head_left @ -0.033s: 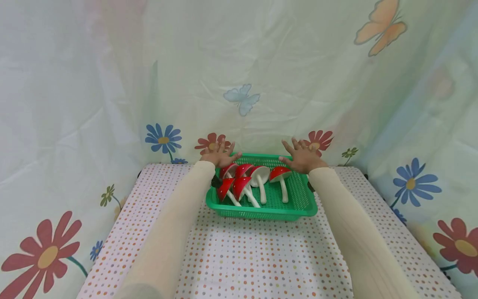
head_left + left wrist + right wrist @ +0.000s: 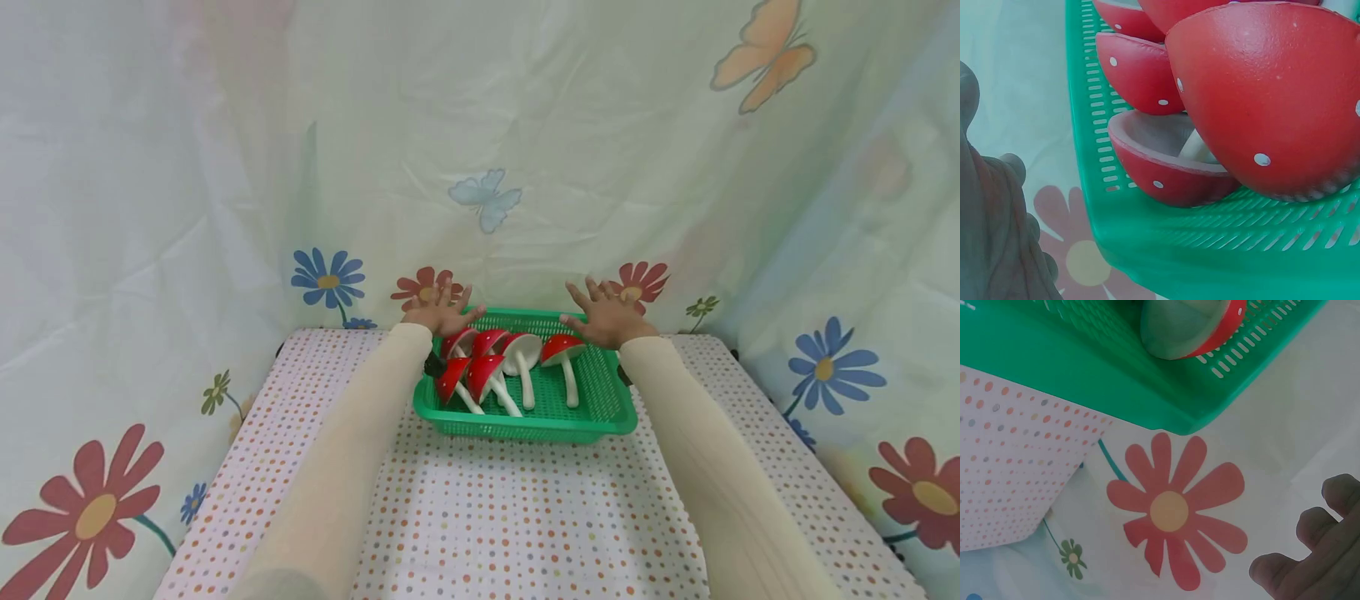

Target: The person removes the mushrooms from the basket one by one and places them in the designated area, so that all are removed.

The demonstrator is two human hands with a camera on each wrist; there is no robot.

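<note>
A green plastic basket (image 2: 525, 427) with perforated walls stands on the dotted cloth. Several toy mushrooms with red, white-spotted caps and white stems lie in it, crowded toward its left; one mushroom (image 2: 562, 350) lies apart at the right. My left hand (image 2: 441, 315) is over the basket's far left corner with fingers spread, holding nothing. Over the far right corner my right hand (image 2: 611, 317) is spread in the same way and holds nothing. Both wrist views show a gap between hand and basket. In the left wrist view a large red cap (image 2: 1272, 94) fills the upper right.
The table (image 2: 495, 517) wears a white cloth with coloured dots, which reaches toward me in front of the basket. A pale curtain (image 2: 600, 183) printed with flowers and butterflies hangs close behind the basket and along both sides.
</note>
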